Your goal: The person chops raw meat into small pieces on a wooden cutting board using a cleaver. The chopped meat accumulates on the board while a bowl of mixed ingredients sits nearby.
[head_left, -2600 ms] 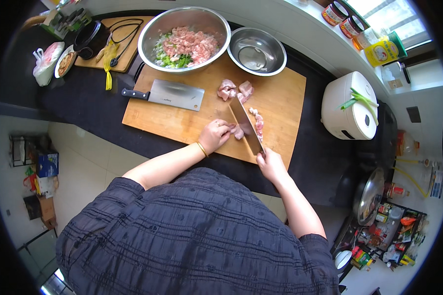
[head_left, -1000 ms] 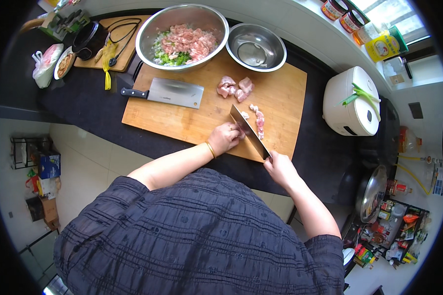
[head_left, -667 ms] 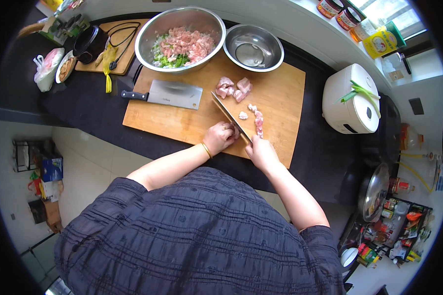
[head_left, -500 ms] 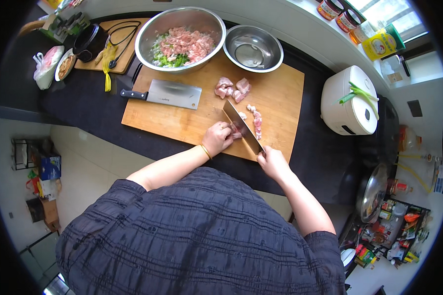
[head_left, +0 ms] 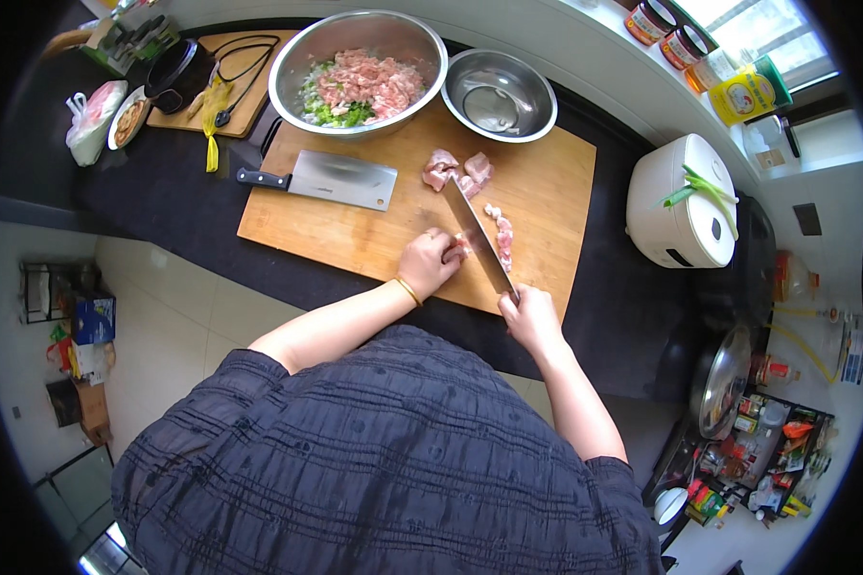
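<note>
Compared with the frame half a second earlier, the knife [head_left: 477, 235] had hardly shifted: its blade lay at much the same slant across the wooden cutting board [head_left: 547, 187], and both hands were where they had been, apart from a slight drift of the whole view.

Slicing raw meat seemed to be the step in hand. The left hand [head_left: 428, 263] was curled down over a small piece of meat [head_left: 460, 249], pressing it to the board, with its knuckles right against the flat of the blade. The right hand [head_left: 530, 321] was wrapped tight around the knife handle at the board's near edge, fingers fully closed, nothing else in it. On the far side of the blade lay a short row of cut strips [head_left: 501, 235], and farther up the board sat a pile of larger chunks [head_left: 458, 171], still whole.

By the look of it, the next cut called for a straight downward press close to the left fingertips, with those fingertips kept tucked back.

A second cleaver [head_left: 331, 179] lay idle on the board's left part. Beyond the board stood a big steel bowl [head_left: 297, 59] of minced meat and greens and a smaller steel bowl [head_left: 547, 91].
</note>
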Demonstrator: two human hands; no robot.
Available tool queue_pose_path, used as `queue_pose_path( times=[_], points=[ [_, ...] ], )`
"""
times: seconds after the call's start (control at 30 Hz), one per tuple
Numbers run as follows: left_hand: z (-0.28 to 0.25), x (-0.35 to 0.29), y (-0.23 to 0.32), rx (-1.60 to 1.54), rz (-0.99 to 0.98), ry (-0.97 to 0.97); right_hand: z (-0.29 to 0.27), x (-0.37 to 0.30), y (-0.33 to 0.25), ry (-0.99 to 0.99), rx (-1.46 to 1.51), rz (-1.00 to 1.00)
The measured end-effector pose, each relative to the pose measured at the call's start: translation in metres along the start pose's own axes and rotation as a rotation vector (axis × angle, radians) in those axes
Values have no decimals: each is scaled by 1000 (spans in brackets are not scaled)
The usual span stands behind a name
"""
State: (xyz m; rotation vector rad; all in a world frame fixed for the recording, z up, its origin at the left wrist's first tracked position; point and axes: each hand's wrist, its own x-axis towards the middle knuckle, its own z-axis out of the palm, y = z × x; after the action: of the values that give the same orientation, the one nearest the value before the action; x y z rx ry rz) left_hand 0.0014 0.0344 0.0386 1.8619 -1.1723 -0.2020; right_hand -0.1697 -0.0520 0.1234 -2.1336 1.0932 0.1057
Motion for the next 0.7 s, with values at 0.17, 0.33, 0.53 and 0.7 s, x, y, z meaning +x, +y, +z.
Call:
queue_pose_path(
  times=[0.17, 0.33, 0.53, 0.7],
  points=[
    [-10, 2, -5, -2, 194, 107, -13, -16, -11, -72, 68, 72],
    [-4, -3, -19, 108, 369, -50, -2, -21, 0, -60, 9, 27],
    [-8, -8, -19, 187, 389, -50, -3, -28, -1, -50, -91, -72],
    [-4, -10, -22, 178, 356, -9, 6, -18, -6, -44, -147, -114]
  ],
)
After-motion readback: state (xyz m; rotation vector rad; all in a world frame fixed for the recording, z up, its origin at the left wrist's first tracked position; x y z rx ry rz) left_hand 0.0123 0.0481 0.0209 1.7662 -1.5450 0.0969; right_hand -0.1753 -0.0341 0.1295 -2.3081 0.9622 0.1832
